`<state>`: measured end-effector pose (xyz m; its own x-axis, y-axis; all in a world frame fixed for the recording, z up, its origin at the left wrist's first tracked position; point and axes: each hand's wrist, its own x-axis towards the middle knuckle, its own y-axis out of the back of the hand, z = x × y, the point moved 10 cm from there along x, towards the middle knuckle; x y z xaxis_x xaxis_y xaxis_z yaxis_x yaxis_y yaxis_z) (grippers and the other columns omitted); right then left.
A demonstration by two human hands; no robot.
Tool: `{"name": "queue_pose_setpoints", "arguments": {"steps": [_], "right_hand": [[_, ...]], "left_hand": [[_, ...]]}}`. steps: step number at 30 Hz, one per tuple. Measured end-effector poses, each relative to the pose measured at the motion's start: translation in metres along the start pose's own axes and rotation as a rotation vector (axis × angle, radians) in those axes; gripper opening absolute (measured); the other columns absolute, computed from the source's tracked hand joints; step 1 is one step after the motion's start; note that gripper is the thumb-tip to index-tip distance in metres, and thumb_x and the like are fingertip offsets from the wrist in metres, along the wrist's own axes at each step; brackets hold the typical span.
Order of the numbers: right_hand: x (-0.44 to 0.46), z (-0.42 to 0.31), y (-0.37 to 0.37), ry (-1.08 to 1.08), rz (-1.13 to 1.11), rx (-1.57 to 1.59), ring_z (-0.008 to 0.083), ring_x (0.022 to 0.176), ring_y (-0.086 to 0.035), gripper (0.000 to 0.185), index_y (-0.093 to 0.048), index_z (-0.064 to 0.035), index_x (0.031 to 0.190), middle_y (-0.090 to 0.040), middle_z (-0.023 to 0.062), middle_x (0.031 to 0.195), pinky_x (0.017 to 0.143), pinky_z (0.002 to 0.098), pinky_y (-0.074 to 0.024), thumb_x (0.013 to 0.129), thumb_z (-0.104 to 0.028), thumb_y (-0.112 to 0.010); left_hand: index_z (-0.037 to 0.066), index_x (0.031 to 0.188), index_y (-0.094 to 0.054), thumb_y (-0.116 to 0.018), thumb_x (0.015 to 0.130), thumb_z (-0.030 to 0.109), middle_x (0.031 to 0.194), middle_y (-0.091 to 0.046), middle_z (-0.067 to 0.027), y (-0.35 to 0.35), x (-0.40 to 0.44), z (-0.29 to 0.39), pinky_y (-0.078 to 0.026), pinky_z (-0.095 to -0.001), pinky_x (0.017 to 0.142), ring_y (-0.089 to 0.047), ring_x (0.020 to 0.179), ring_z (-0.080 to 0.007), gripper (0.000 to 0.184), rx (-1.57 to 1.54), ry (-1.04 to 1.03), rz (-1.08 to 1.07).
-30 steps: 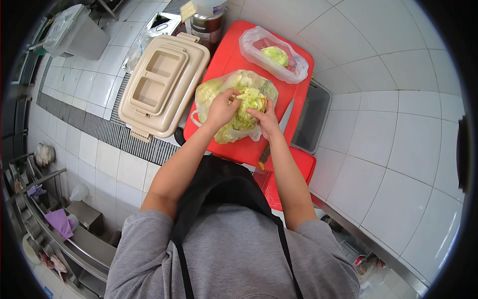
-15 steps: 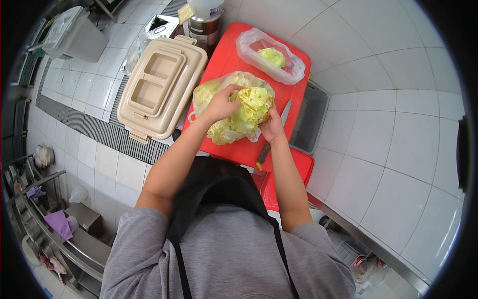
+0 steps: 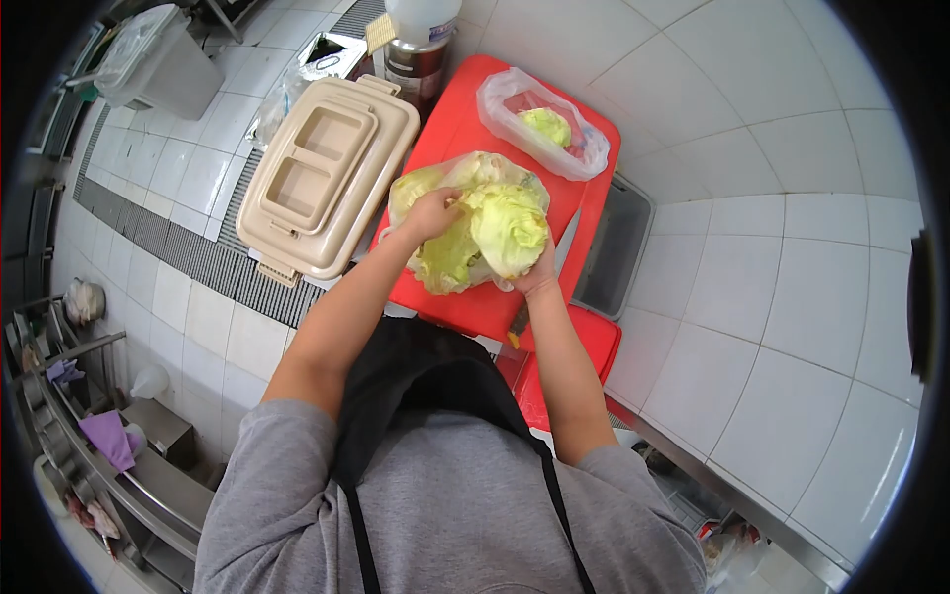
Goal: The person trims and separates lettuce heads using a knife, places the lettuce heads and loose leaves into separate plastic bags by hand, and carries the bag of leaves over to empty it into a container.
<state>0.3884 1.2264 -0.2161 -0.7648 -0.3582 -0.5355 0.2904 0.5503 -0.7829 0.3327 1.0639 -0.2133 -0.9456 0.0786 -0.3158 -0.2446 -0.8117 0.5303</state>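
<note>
A pale green lettuce head (image 3: pixel 513 226) rests in my right hand (image 3: pixel 537 272), whose fingers are mostly hidden beneath it. Pinched in my left hand (image 3: pixel 433 212) is a leaf at the head's left side. Below both hands lies an open clear plastic bag (image 3: pixel 421 183) with more leaves, on a red lid (image 3: pixel 465 89). A knife (image 3: pixel 520 322) lies partly hidden behind my right hand and the lettuce. Near the far end of the red lid, a white plastic bag (image 3: pixel 584 158) holds a smaller lettuce piece (image 3: pixel 546 126).
Left of the red lid is a beige lidded container (image 3: pixel 341 238). Behind it stands a metal can (image 3: pixel 414 67). A grey bin (image 3: pixel 616 247) sits on the right, against the tiled wall (image 3: pixel 742 228). Metal racks (image 3: pixel 168 495) stand at lower left.
The lettuce head has turned, showing a smoother, rounder side. My right hand has moved further underneath it, and a large leaf now spreads out on its left.
</note>
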Motion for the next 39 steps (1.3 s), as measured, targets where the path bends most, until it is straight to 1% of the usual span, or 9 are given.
{"name": "queue_pose_setpoints", "arguments": {"steps": [2,8,12,15,20,31,35,38,39], "right_hand": [[0.000,0.000,0.005,-0.001,0.103,-0.073,0.0267,0.110,-0.051,0.050,-0.046,-0.0088,0.125,-0.052,0.0098,0.122,0.093,0.0422,-0.0419,0.087,-0.041,-0.037],[-0.012,0.013,-0.002,0.003,0.097,-0.300,0.0241,0.117,-0.045,0.048,-0.041,-0.0088,0.127,-0.048,0.0082,0.125,0.094,0.0437,-0.0399,0.085,-0.031,-0.040],[-0.015,0.024,-0.040,-0.005,-0.068,-0.356,0.0226,0.113,-0.048,0.048,-0.036,-0.0096,0.129,-0.049,0.0055,0.121,0.091,0.0406,-0.0420,0.084,-0.027,-0.045],[0.010,0.026,-0.019,-0.063,0.071,-0.259,0.0229,0.104,-0.052,0.045,-0.040,-0.0098,0.123,-0.051,0.0050,0.113,0.086,0.0388,-0.0447,0.082,-0.019,-0.054],[0.019,-0.004,-0.015,0.163,0.283,-0.417,0.0174,0.086,-0.054,0.035,-0.045,-0.0089,0.109,-0.051,0.0035,0.096,0.073,0.0299,-0.0455,0.077,-0.006,-0.061],[0.000,-0.028,0.026,0.393,0.392,-0.420,0.0120,0.076,-0.059,0.022,-0.056,-0.0013,0.100,-0.061,0.0040,0.083,0.068,0.0239,-0.0458,0.078,-0.004,-0.060],[0.000,-0.005,-0.002,0.098,0.245,-1.299,0.0134,0.069,-0.061,0.034,-0.056,-0.0052,0.111,-0.061,0.0058,0.074,0.060,0.0262,-0.0488,0.079,-0.016,-0.063],[-0.018,-0.021,-0.076,0.552,0.231,-2.025,0.0165,0.069,-0.061,0.045,-0.053,-0.0096,0.119,-0.062,0.0087,0.079,0.059,0.0294,-0.0503,0.077,-0.024,-0.066],[-0.018,-0.022,-0.085,0.394,0.201,-1.743,0.0169,0.074,-0.061,0.047,-0.052,-0.0097,0.120,-0.061,0.0088,0.086,0.062,0.0299,-0.0505,0.077,-0.024,-0.067]], "left_hand": [[0.005,0.116,-0.054,-0.066,0.072,0.025,0.100,-0.060,-0.0214,0.015,-0.010,-0.002,-0.047,-0.0343,0.081,-0.059,0.094,-0.0315,0.050,0.193,0.002,0.201],[0.000,0.129,-0.035,-0.075,0.069,0.031,0.119,-0.048,-0.0185,-0.015,-0.077,0.008,-0.047,-0.0357,0.084,-0.051,0.108,-0.0250,0.079,-0.563,0.422,-0.275],[0.000,0.131,-0.029,-0.074,0.071,0.015,0.119,-0.049,-0.0134,-0.017,-0.075,0.013,-0.048,-0.0361,0.086,-0.053,0.107,-0.0236,0.076,-1.085,0.310,-0.292],[0.000,0.132,-0.027,-0.073,0.071,0.012,0.120,-0.048,-0.0129,-0.020,-0.076,0.004,-0.047,-0.0363,0.088,-0.052,0.109,-0.0238,0.078,-1.188,0.316,-0.426],[0.006,0.122,-0.046,-0.051,0.085,0.033,0.109,-0.059,-0.0105,-0.031,-0.086,-0.017,-0.051,-0.0352,0.080,-0.060,0.098,-0.0218,0.046,-1.297,0.490,-0.431],[0.015,0.121,-0.048,-0.053,0.080,0.044,0.113,-0.057,-0.0039,0.007,-0.101,-0.083,-0.046,-0.0377,0.079,-0.054,0.102,-0.0197,0.050,-1.385,0.529,-0.103],[0.011,0.126,-0.044,-0.052,0.080,0.040,0.119,-0.054,-0.0084,0.027,-0.100,-0.068,-0.045,-0.0456,0.087,-0.052,0.109,-0.0241,0.054,-1.738,0.214,-0.368],[0.007,0.131,-0.037,-0.056,0.078,0.037,0.127,-0.048,-0.0127,0.034,-0.098,-0.047,-0.039,-0.0447,0.097,-0.047,0.116,-0.0279,0.064,-1.691,0.064,-0.382],[0.007,0.133,-0.036,-0.058,0.076,0.036,0.129,-0.046,-0.0137,0.036,-0.094,-0.043,-0.039,-0.0440,0.098,-0.046,0.118,-0.0287,0.068,-1.643,0.024,-0.367]]}}
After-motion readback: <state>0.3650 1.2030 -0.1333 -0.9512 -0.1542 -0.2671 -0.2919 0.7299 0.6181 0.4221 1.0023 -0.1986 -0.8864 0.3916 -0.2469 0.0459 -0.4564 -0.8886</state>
